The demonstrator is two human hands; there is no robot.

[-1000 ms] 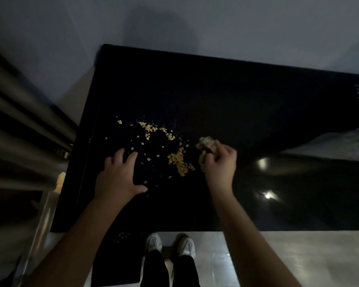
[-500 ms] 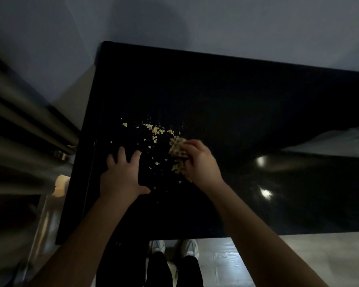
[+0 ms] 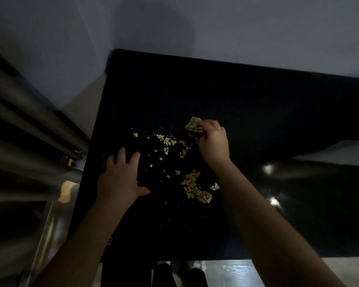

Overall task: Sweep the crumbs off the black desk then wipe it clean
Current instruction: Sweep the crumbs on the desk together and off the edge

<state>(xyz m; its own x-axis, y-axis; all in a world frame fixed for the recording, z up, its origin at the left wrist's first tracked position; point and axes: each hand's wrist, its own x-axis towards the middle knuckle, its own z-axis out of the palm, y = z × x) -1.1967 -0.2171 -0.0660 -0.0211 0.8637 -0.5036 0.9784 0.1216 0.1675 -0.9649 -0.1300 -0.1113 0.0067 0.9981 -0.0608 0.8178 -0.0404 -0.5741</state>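
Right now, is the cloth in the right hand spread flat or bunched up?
Bunched up: the right hand grips the cloth as a crumpled wad, only a small lump showing beyond its curled fingers.

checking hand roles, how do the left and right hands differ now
The left hand lies flat, fingers spread, holding nothing; the right hand grips a crumpled wad. The left hand sits near the left edge of the black desk; the right hand is farther back, beyond the crumb pile. Both are bare.
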